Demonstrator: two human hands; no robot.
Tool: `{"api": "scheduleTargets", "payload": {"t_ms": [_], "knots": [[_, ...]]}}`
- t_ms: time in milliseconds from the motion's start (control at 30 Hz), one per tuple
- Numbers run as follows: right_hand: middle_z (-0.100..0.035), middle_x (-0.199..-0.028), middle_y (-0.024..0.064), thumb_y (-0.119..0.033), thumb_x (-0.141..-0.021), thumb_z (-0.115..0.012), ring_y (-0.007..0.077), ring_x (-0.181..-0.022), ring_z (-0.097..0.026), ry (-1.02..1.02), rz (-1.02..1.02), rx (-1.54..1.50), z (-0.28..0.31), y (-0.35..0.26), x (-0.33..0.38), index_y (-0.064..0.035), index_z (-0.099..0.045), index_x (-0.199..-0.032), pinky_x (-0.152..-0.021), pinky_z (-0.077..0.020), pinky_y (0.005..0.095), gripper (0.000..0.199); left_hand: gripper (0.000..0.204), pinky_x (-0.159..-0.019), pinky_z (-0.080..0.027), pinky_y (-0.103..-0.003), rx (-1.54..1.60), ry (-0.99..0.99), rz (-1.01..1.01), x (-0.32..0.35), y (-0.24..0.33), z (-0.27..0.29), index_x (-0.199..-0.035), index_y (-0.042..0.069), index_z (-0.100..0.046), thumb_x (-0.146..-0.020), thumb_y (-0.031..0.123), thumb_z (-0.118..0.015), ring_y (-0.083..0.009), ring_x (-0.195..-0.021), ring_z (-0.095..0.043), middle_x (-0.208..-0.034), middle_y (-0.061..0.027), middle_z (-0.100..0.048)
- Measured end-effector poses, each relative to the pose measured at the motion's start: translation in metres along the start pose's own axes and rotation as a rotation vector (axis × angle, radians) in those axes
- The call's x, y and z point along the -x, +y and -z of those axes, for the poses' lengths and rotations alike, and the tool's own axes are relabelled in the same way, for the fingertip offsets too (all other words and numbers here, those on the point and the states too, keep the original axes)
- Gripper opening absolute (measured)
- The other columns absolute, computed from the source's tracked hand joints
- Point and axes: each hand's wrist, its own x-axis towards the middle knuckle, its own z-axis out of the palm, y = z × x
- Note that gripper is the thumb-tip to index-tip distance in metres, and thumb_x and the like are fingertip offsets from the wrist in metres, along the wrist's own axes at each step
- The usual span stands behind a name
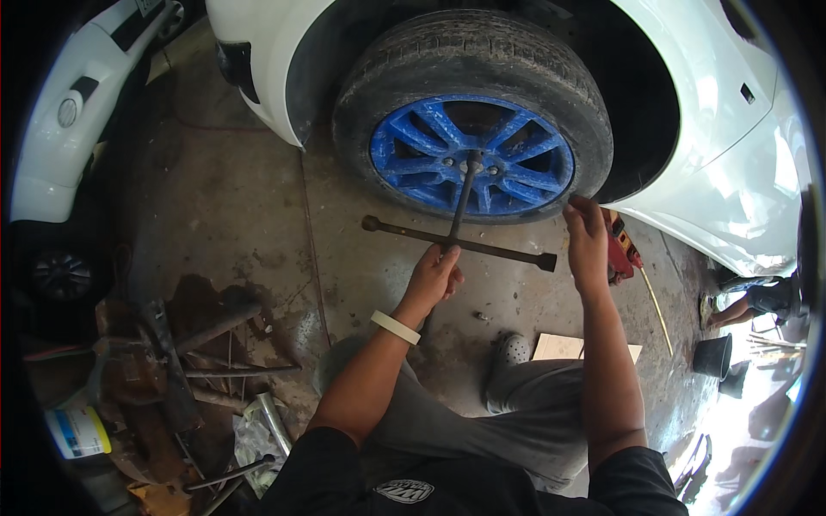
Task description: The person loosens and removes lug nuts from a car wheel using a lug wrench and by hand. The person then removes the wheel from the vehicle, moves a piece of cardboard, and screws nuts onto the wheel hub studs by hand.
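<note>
A four-way lug wrench (499, 250) has the socket on its far arm at a lug nut near the hub of a blue wheel rim (413, 131). My left hand (433, 277), with a pale band on its wrist, is wrapped round the near arm just below the wrench's crossing. The two side arms stick out left and right. Beside the lower right edge of the tire (357, 107), my right hand (587, 241) is raised, its fingers loosely bent and the thumb apart. Nothing shows in it; I cannot tell whether its fingertips touch the rubber.
The wheel sits in the arch of a white car (723, 138). A red floor jack (621, 249) with a long handle stands right of it. Cardboard (559, 347) lies by my shoe. Metal parts (232, 331) and a tub (79, 432) crowd the left; a dark bucket (712, 355) and a person are far right.
</note>
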Motion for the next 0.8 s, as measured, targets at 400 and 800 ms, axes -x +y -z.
{"api": "scheduleTargets", "payload": {"t_ms": [400,800], "knots": [[-0.057,-0.138,0.0149,-0.028,-0.106,-0.055,0.0278,-0.117,-0.063,-0.438,-0.508,-0.557,-0.132,0.05,-0.062,0.0004,-0.057,-0.132,-0.102,-0.0503,0.0435,0.039,0.023,-0.05,-0.041,-0.025,-0.076,0.028,-0.092,-0.01,-0.02,0.006,-0.102,0.008,-0.059,-0.106,0.031,-0.055,-0.0082,-0.058,-0.055,-0.07,-0.0001,-0.058],[-0.063,-0.125,0.0154,-0.026,-0.11,-0.043,0.0299,-0.122,-0.06,-0.406,-0.722,-0.977,-0.166,0.037,-0.085,-0.0015,-0.054,-0.132,-0.103,-0.0474,0.0473,0.035,0.019,-0.05,-0.039,-0.027,-0.465,0.197,-0.264,0.018,-0.019,0.032,-0.1,0.006,-0.061,-0.105,0.024,-0.057,-0.0074,-0.053,-0.05,-0.067,0.0001,-0.059]]}}
